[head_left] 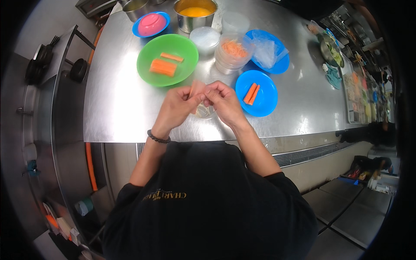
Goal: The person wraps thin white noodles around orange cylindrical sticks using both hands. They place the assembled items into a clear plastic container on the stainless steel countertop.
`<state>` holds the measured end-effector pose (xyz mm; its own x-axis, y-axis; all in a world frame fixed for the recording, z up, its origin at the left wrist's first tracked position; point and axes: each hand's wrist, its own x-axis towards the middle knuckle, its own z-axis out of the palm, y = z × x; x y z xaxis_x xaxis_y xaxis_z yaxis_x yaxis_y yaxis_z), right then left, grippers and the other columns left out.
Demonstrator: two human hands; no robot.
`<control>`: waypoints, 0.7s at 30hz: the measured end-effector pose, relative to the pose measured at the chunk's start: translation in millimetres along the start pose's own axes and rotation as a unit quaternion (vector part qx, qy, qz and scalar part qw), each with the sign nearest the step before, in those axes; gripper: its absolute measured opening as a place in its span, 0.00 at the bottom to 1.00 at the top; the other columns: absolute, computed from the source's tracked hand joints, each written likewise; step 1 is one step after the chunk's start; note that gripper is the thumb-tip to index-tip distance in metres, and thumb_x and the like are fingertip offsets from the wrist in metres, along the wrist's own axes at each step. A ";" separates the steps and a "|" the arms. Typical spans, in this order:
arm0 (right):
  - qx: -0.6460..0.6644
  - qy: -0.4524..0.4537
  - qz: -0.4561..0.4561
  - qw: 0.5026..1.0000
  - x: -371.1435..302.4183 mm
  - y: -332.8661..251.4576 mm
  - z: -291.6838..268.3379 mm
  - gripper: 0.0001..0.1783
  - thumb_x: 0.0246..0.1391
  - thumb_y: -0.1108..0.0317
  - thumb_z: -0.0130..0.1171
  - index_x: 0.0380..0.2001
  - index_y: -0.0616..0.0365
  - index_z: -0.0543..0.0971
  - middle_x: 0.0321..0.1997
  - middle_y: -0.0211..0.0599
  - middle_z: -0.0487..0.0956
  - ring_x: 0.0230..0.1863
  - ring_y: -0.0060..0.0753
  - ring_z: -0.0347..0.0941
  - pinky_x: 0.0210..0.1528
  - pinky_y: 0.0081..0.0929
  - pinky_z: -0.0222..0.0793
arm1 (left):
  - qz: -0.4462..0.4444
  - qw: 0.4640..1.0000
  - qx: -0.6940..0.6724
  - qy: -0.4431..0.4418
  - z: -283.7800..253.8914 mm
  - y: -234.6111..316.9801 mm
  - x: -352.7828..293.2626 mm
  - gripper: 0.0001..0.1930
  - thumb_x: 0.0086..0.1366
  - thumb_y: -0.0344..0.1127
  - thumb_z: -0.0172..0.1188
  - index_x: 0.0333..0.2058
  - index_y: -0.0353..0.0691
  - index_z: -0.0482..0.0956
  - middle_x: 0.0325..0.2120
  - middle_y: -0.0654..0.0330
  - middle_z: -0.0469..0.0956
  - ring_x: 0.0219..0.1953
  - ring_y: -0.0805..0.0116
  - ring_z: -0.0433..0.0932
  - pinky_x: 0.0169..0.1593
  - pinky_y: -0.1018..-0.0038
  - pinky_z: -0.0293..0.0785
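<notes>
Both hands meet above the near middle of the steel table. My left hand (177, 104) and my right hand (223, 102) pinch a thin pinkish, see-through strip (197, 88) between thumbs and fingers; whether it is a peeled crab stick layer or a wrapper I cannot tell. Beneath them, partly hidden, sits a clear round container (204, 113) with pale strands. A green bowl (145, 74) beyond my left hand holds orange crab sticks (163, 67). To the right of my right hand, a blue bowl (267, 104) has two crab sticks (251, 94) in it.
Orange shreds (234, 48) fill a clear tub (226, 64) past my hands. Clear plastic (264, 51) lies in another blue bowl (284, 61). Farther back are a lidded tub (205, 38), a steel pot (190, 22) of yellow liquid and a pink bowl (151, 24).
</notes>
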<state>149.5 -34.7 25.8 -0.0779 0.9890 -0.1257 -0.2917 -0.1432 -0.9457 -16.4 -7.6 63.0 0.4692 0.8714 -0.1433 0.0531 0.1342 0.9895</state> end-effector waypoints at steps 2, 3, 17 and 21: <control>0.007 0.044 -0.008 0.999 1.4 1.9 -6.0 0.07 0.57 0.70 0.53 0.36 0.62 0.74 0.28 0.28 0.74 0.29 0.19 0.69 0.35 0.19 0.68 | -0.004 1.000 0.015 0.016 -13.7 -5.6 -0.3 0.09 0.63 0.36 0.57 0.30 0.34 0.76 0.21 0.69 0.70 0.20 0.81 0.65 0.26 0.84 0.61; 0.008 0.066 -0.013 0.998 1.5 4.0 -8.2 0.07 0.56 0.70 0.54 0.35 0.62 0.75 0.27 0.28 0.74 0.30 0.18 0.69 0.35 0.19 0.67 | -0.011 0.999 -0.004 0.036 -21.5 -7.9 -1.3 0.09 0.63 0.35 0.56 0.32 0.33 0.76 0.21 0.69 0.70 0.21 0.81 0.65 0.26 0.83 0.62; -0.620 -0.046 0.046 0.782 -5.3 -16.2 11.9 0.19 0.47 0.71 0.54 0.46 0.56 0.72 0.31 0.55 0.77 0.37 0.57 0.74 0.41 0.45 0.68 | -0.020 0.991 -0.125 0.045 -23.3 -30.2 -0.6 0.17 0.62 0.32 0.54 0.47 0.28 0.70 0.29 0.64 0.73 0.31 0.77 0.72 0.37 0.79 0.69; -0.535 -0.087 -0.040 0.839 -10.7 -10.3 -0.7 0.16 0.48 0.69 0.52 0.43 0.59 0.72 0.25 0.48 0.78 0.28 0.51 0.76 0.32 0.41 0.69 | 0.002 0.993 -0.109 0.050 -12.6 -22.0 1.5 0.16 0.61 0.32 0.56 0.46 0.29 0.72 0.33 0.65 0.74 0.33 0.80 0.72 0.40 0.80 0.70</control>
<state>154.0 -43.8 36.8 -0.2633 0.9604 -0.0914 0.7135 0.1301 -0.6885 -28.0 -3.3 40.9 0.3793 0.9128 -0.1515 -0.1448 0.2203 0.9646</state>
